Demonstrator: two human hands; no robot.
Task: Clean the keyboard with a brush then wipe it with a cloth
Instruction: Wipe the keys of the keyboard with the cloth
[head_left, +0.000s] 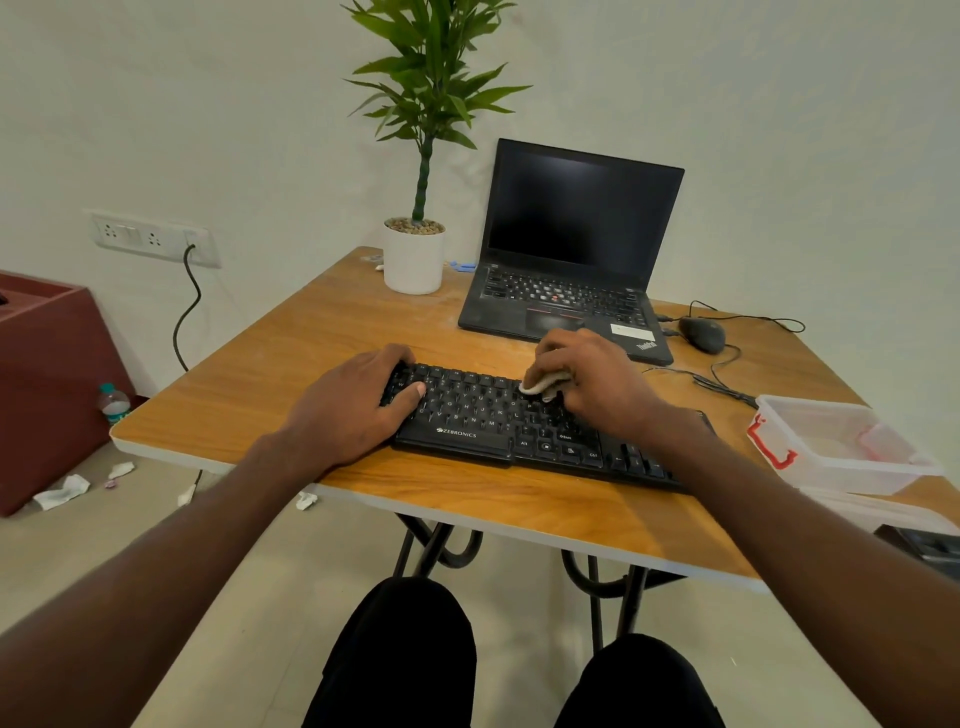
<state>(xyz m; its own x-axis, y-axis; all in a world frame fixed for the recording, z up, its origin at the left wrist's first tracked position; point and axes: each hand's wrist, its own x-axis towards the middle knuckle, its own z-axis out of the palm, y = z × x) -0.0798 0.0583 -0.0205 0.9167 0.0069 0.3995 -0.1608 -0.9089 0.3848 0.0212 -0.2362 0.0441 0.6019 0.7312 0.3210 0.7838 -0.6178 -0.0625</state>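
Note:
A black keyboard (483, 415) lies across the near part of the wooden table (311, 343). My left hand (353, 400) grips the keyboard's left end, thumb resting on the keys. My right hand (597, 379) presses a small crumpled pale cloth (543, 384) onto the upper middle keys, fingers closed around it. My right forearm covers the keyboard's right part. No brush is in sight.
An open black laptop (571, 249) stands behind the keyboard, with a potted plant (415, 254) to its left and a wired mouse (701, 335) to its right. A clear plastic box (836, 441) with a red clip sits at the table's right edge. Crumpled tissues (62, 491) lie on the floor.

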